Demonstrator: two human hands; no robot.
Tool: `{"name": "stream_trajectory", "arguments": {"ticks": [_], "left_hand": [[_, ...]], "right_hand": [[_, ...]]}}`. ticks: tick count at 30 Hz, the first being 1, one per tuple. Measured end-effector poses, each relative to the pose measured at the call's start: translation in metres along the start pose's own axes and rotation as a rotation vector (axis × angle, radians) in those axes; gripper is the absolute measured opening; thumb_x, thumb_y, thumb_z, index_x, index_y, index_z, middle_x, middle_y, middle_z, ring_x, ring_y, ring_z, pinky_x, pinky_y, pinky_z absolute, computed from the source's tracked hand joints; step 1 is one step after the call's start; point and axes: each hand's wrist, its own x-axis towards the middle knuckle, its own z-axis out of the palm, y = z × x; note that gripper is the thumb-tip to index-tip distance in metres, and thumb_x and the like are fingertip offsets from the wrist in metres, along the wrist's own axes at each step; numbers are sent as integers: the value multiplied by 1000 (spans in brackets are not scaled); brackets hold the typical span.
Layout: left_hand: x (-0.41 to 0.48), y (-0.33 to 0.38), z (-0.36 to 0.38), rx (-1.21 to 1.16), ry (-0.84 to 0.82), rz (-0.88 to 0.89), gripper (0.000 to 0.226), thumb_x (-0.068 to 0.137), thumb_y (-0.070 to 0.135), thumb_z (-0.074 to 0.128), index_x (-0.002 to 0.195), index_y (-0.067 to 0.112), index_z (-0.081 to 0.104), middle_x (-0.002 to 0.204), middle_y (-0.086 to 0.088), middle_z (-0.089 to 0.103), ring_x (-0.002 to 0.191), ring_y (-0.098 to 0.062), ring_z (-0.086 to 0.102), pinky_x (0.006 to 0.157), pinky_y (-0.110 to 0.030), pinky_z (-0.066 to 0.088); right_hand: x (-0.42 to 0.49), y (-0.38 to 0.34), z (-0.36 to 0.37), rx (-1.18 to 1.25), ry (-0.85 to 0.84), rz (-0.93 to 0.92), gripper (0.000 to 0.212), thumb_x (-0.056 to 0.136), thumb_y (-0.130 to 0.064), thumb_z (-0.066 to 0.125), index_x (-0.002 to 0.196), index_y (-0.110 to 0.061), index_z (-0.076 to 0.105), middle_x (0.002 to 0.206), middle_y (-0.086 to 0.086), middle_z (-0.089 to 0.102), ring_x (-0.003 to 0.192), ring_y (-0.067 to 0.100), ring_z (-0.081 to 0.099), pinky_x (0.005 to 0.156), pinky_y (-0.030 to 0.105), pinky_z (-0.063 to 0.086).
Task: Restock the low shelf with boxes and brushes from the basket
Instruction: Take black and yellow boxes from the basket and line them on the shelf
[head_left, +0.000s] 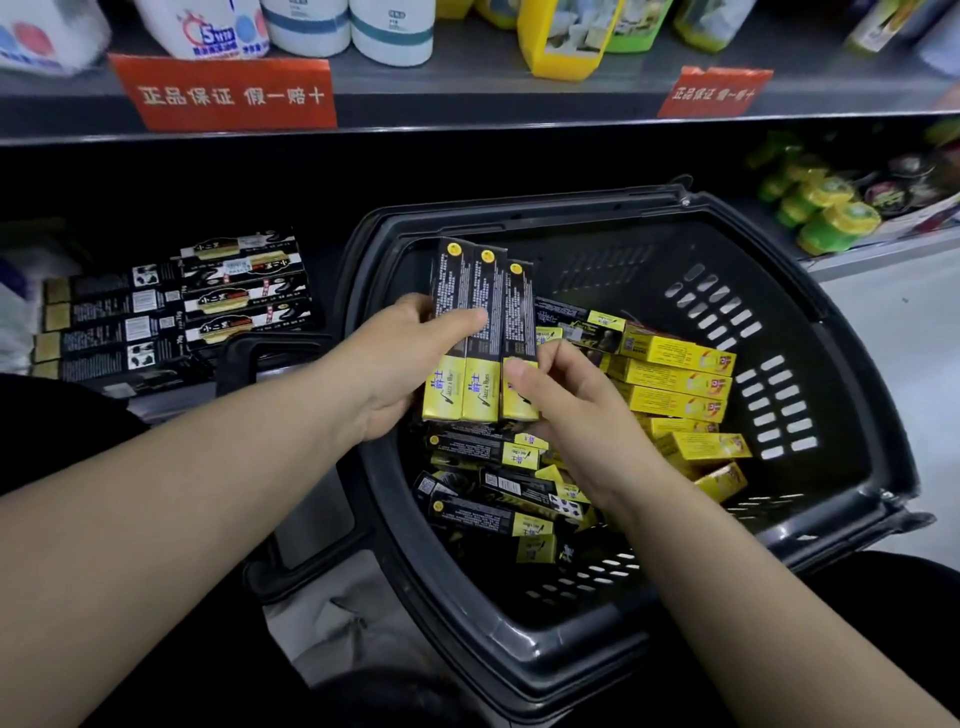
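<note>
Black-and-yellow, the three boxes (480, 332) stand fanned side by side above the basket (857, 364), yellow ends down and their tops stepped. The left hand (400, 364) grasps them from the left, with the thumb laid across the front and the fingers behind. The right hand (566, 410) pinches the lower part of the rightmost one, thumb on its yellow face, so both hands are closed on the same bundle. The step in hand looks to be gathering a handful for the shelf (156, 410). To do it well, the person should first square the fan, with the right hand nudging the outer box up and in until all three edges line up. The left thumb should then reach over all three before the right hand lets go. An outer box held only by friction could slip back among the loose boxes (670, 379). The bundle should then travel left and clear the basket's rim and handle (244, 358). It should be set down beside the stack (176, 312) already on the shelf, lying the same way, with faces forward. Many boxes remain in the basket, so the task seems far from done. No brush can be made out.
</note>
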Motion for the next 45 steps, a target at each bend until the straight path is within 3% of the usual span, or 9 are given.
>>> {"name": "stream_trajectory", "arguments": {"ticks": [6, 11, 15, 19, 24, 27, 33, 39, 45], "left_hand": [[-7, 1, -2, 44, 1, 6, 81, 48, 32, 83, 121, 16, 53, 100, -4, 71, 87, -19, 70, 77, -35, 57], [-7, 10, -6, 27, 58, -15, 121, 26, 39, 85, 136, 15, 41, 106, -10, 70, 94, -28, 68, 89, -47, 52], [-8, 15, -12, 43, 97, 20, 115, 23, 41, 84, 130, 17, 47, 103, -6, 71, 95, -26, 67, 90, -47, 51], [-10, 15, -24, 65, 113, 39, 100, 27, 40, 84, 120, 19, 55, 97, -2, 73, 93, -23, 68, 90, -45, 51], [-16, 12, -39, 52, 120, 47, 71, 37, 35, 81, 103, 22, 58, 80, 3, 74, 78, -17, 71, 72, -35, 55], [-19, 13, -47, 52, 144, 46, 71, 40, 35, 81, 107, 21, 59, 86, 3, 74, 81, -16, 70, 77, -36, 55], [-27, 15, -63, 51, 166, 110, 74, 41, 36, 80, 110, 21, 59, 98, 0, 73, 91, -19, 69, 89, -41, 52], [-35, 12, -85, 144, 291, 179, 100, 29, 53, 79, 121, 25, 53, 108, 7, 68, 101, -13, 63, 96, -36, 46], [-34, 2, -119, 99, 442, 162, 69, 61, 36, 84, 116, 31, 42, 93, 21, 57, 74, 11, 53, 69, -10, 38]], "right_hand": [[-2, -4, -3, -181, -81, -108, 24, 83, -39, 66, 73, -30, 46, 67, -8, 43, 63, 10, 39, 58, 20, 37], [22, -12, -23, -261, -79, -60, 20, 87, -46, 48, 79, -34, 62, 89, -15, 66, 91, 9, 62, 90, 37, 47], [67, 6, -42, -706, 212, -8, 21, 92, -20, 55, 111, -27, 56, 99, -3, 61, 88, 26, 60, 67, 29, 47], [98, 36, -47, -1197, 134, 2, 57, 90, -16, 56, 142, -15, 33, 140, 9, 43, 126, 33, 40, 100, 42, 39], [107, 45, -44, -1651, 201, -94, 46, 92, -23, 55, 136, -19, 46, 131, 10, 47, 121, 33, 42, 100, 41, 35], [95, 25, -37, -1344, 293, -38, 39, 87, -25, 60, 123, -12, 56, 114, 11, 59, 100, 31, 56, 77, 34, 45], [35, -32, 0, 266, 74, 148, 13, 84, -2, 56, 95, -5, 50, 93, 17, 72, 78, 27, 72, 67, 36, 58], [24, -45, 72, -59, -74, 67, 20, 87, -58, 48, 105, -50, 54, 114, -16, 62, 113, 11, 56, 103, 42, 39], [52, -53, 117, -121, -93, 131, 56, 89, -41, 56, 137, -21, 38, 125, 4, 60, 110, 24, 60, 100, 49, 46]]}}
